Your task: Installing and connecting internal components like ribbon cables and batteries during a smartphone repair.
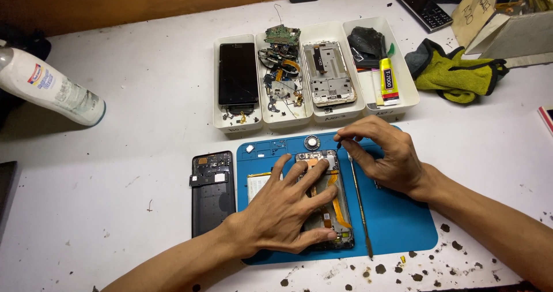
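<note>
Left hand [288, 208] lies spread flat on the opened phone [328, 202], pinning it to the blue mat [397, 223] near the table's front edge; right hand [387, 156] pinches a small dark tool [339, 144] at the phone's top; a metal spudger [360, 202] lies just right; beyond, 4 white trays [314, 113] crowd the mat's far edge; a yellow-labelled glue tube [389, 81] fills the rightmost; bare table opens left toward a white bottle [49, 87].

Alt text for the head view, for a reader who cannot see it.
A left hand presses an opened phone on a blue mat while the right hand holds a small tool at its top edge. Behind stand four white parts trays.
</note>
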